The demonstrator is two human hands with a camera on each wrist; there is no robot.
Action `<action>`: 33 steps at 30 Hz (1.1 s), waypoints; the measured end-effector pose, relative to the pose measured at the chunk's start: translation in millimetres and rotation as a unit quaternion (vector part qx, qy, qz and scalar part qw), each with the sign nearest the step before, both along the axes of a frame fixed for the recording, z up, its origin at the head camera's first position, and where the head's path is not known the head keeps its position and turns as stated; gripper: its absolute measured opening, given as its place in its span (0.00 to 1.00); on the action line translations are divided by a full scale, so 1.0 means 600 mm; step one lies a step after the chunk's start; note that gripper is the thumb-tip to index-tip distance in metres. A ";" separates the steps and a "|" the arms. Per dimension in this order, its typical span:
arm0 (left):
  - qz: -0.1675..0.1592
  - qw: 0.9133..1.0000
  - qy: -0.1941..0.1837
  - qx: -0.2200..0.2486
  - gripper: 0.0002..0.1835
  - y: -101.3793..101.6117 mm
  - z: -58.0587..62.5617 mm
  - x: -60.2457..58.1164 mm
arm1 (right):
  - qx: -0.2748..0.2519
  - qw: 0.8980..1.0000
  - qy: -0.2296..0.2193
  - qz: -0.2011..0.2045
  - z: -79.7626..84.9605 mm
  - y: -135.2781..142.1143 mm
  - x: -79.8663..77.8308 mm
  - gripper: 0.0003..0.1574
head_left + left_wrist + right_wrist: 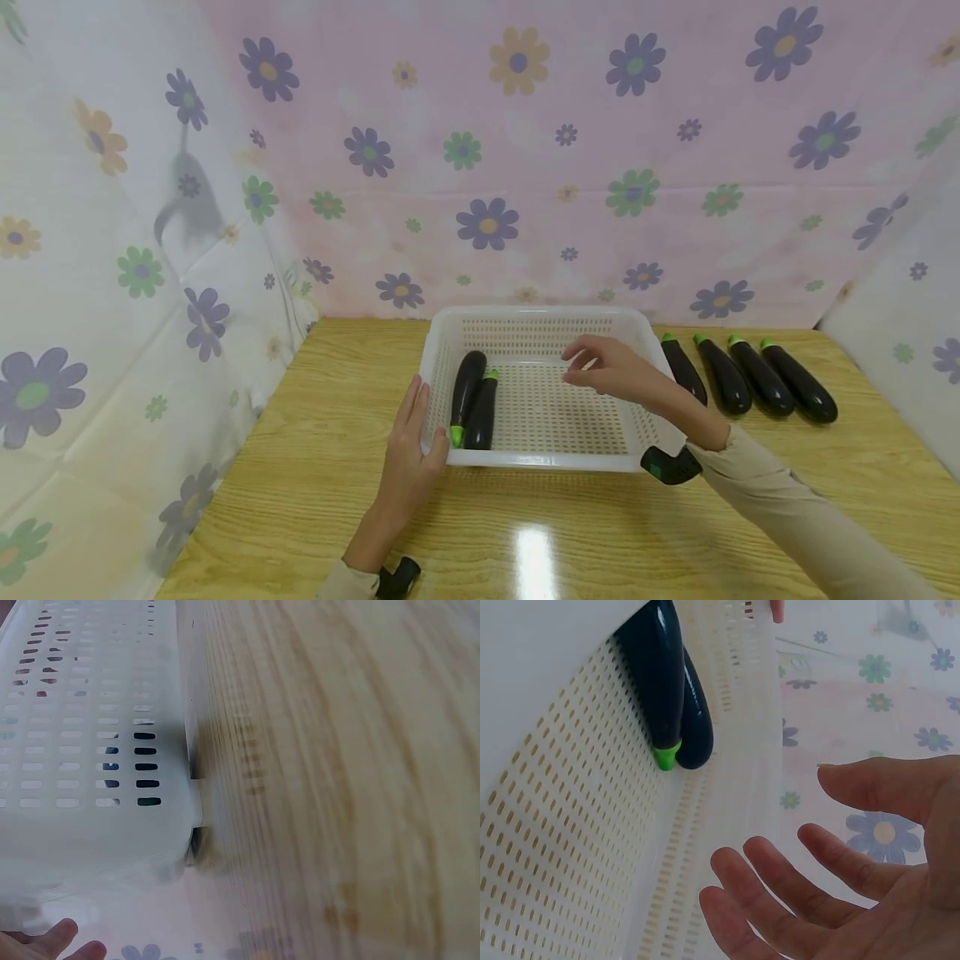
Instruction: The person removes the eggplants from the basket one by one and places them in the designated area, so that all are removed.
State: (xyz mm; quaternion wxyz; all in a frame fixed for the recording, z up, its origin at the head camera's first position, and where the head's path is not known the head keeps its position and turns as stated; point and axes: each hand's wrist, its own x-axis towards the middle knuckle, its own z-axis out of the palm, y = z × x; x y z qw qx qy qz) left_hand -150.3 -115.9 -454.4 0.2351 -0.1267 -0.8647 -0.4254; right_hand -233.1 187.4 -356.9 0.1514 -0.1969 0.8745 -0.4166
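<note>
Two dark eggplants with green stem ends, one [468, 383] beside the other [482, 417], lie at the left side of a white perforated plastic basket [540, 460]. My left hand [411, 454] rests against the basket's left wall near the front corner, fingers extended. Above the basket's right half hovers my right hand [611, 367], its fingers loosely bent and apart, holding nothing. In the right wrist view, thumb and fingers of the right hand [802, 900] are spread, away from the eggplants [656, 682]. Only fingertips of the left hand [56, 941] show in the left wrist view.
Several more eggplants [761, 379] lie in a row on the wooden table [337, 400], right of the basket; the right forearm partly covers the nearest. Flowered cloth [420, 167] hangs behind and at both sides. Each wrist wears a black device [670, 465].
</note>
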 end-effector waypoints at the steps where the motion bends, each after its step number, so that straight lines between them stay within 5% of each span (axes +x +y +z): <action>1: -0.001 1.000 0.001 0.000 0.34 0.000 0.000 0.000 | 0.000 1.000 -0.001 0.001 -0.002 -0.003 -0.001 0.22; 33: -0.003 1.000 0.000 0.005 0.34 0.000 -0.004 -0.001 | 0.004 0.996 -0.087 0.035 -0.014 -0.100 -0.022 0.26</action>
